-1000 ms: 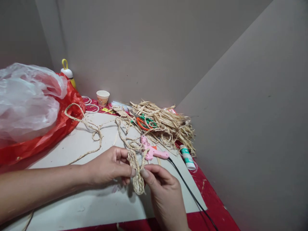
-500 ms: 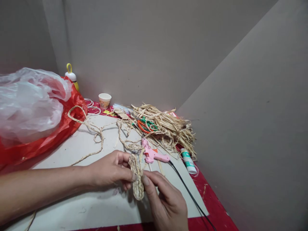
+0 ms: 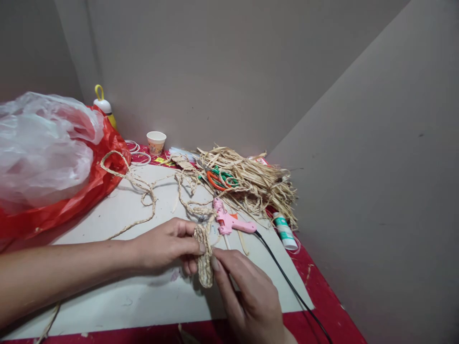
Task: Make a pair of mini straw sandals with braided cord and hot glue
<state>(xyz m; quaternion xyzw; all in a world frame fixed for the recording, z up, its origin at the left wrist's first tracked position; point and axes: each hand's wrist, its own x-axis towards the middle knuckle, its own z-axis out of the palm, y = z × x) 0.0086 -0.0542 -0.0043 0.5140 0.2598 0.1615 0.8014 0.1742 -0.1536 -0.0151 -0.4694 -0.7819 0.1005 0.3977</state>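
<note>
Between my two hands is a flat, elongated coil of braided straw cord (image 3: 205, 267), held upright above the white board (image 3: 143, 296). My left hand (image 3: 175, 246) pinches its upper left part, thumb in front and fingers behind. The thumb and forefinger of my right hand (image 3: 247, 286) close on the coil's right edge. From the top of the coil the cord runs up to a loose braided loop (image 3: 197, 209) on the board. A pink glue gun (image 3: 229, 220) lies just beyond my right hand, its black cable trailing to the lower right.
A bundle of dry straw (image 3: 251, 174) lies at the back with orange-handled scissors (image 3: 217, 180) on it. A white-and-green spool (image 3: 285, 231) is at right. A paper cup (image 3: 156, 143), a yellow-topped bottle (image 3: 103, 106) and plastic bags (image 3: 46, 153) stand behind and left.
The scene sits slightly higher in view on the table as the camera tips a little. Both hands keep their grip on the coil, with hardly any movement.
</note>
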